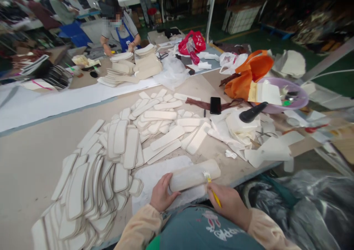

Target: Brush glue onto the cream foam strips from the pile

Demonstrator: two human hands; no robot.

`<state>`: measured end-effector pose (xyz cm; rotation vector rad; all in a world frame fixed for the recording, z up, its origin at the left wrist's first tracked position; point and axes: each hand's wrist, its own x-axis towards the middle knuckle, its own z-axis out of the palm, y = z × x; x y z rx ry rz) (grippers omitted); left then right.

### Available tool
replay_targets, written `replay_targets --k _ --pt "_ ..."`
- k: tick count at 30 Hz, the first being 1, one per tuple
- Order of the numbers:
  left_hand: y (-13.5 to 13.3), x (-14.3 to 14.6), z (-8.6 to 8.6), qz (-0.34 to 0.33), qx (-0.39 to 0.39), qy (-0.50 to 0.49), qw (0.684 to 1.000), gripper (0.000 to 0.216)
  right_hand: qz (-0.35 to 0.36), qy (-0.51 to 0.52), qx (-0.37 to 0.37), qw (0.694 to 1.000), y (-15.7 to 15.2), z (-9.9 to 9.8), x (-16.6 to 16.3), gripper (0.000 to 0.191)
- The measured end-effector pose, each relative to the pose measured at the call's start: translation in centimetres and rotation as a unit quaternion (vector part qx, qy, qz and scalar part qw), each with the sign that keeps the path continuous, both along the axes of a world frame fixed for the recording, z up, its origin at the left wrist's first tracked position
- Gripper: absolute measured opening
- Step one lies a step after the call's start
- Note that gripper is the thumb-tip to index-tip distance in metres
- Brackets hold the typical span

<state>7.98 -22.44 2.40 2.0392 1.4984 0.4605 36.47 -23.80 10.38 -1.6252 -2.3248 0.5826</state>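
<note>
My left hand (161, 193) presses down on the near end of a long cream padded strip (194, 175) that lies on a white sheet (155, 176) at the table's near edge. My right hand (228, 202) is closed on a small yellow-handled brush (212, 189); its bristles touch the strip's near edge. Many more cream strips (121, 146) lie fanned out in overlapping rows across the beige table (33, 158), to the left and beyond.
A black phone (215, 105), a black-handled tool (253, 112), a purple basin (287, 95), orange and red bags and white scraps crowd the right side. A person in a blue apron (118, 30) works at stacks of pieces across the table. A plastic sack (304, 205) sits at my right.
</note>
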Motion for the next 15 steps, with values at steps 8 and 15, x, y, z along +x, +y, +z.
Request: replay_targets --k 8,15 --pt "-0.2 0.2 0.0 0.017 -0.021 0.004 1.0 0.081 -0.018 0.068 0.106 0.992 0.6 -2.0 0.8 0.018" --pt "0.0 -0.3 1.3 -0.008 -0.031 0.0 0.999 0.1 -0.012 0.198 0.105 0.974 1.0 -1.3 1.2 0.021"
